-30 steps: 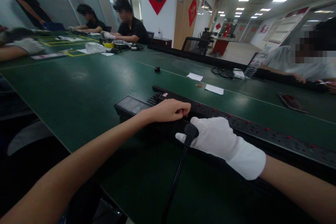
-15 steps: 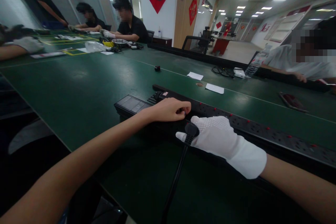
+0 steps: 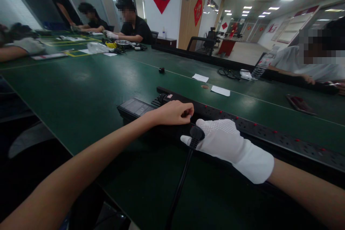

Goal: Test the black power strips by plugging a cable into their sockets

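My bare left hand (image 3: 175,112) is curled, knuckles up, over the near side of a long black power strip (image 3: 265,129) with red dots along it. The fingertips are partly hidden, so whatever they hold cannot be made out. My right hand (image 3: 222,139), in a white dotted glove, is closed around a round black plug (image 3: 197,133), its thumb and fingers on either side. A black cord (image 3: 179,196) runs down from the plug towards me. Beside my left wrist lies a black box with a grey panel (image 3: 136,107).
On the green table (image 3: 81,82) are a small black object (image 3: 161,70), white paper slips (image 3: 220,90), a phone (image 3: 300,104), a cable (image 3: 228,73) and a water bottle (image 3: 262,65). Several people are around the table. The near table edge runs diagonally at left.
My left fingers have shifted very slightly; my right hand and the plug stay in place. At the far left, the standing person has moved to the right.
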Available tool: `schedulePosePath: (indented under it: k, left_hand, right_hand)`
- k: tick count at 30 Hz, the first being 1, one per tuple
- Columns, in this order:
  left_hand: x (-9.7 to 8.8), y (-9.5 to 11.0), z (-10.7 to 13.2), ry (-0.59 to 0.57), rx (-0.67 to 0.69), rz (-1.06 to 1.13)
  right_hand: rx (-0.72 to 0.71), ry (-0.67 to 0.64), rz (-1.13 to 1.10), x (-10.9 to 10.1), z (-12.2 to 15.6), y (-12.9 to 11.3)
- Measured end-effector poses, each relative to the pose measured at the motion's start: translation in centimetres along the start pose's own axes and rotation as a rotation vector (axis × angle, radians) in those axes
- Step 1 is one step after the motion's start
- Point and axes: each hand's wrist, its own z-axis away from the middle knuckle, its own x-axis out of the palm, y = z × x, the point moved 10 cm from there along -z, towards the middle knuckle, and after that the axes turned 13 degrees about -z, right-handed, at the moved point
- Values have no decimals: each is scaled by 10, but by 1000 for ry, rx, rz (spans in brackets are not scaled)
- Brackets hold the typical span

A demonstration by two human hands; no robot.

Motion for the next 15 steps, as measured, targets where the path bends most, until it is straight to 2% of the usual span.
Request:
schedulePosePath:
  k: [15]
  left_hand:
    - [-3, 0, 0, 6, -11, -31]
  right_hand:
    - [-15, -4, -17, 0, 0, -1]
